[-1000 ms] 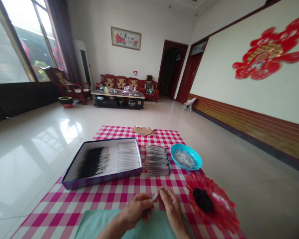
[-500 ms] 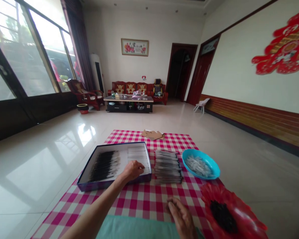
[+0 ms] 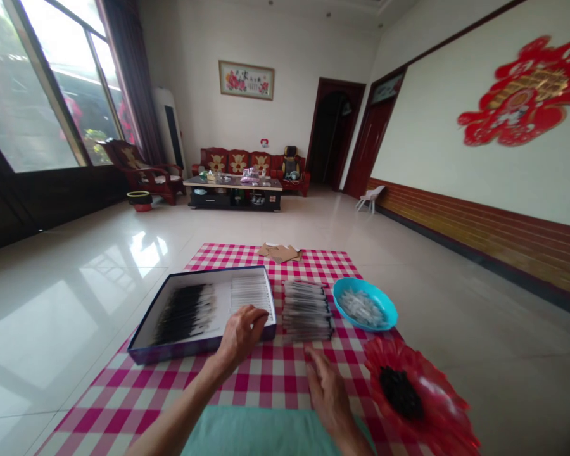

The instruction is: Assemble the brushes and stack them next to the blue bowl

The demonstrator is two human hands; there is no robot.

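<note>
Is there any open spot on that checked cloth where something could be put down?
Yes: bare red-and-white checked cloth lies in front of the shallow dark-blue cardboard box, left of the left hand. The right side is crowded: clear tube stack, blue plastic bowl, red flower-shaped dish.

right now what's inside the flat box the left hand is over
Inside the box: dark-tipped pieces and a row of pale ones. The left hand covers its near right corner.

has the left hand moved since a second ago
Yes. The left hand went from beside the right hand, near the body, forward to the near right rim of the shallow purple-edged box.
</note>
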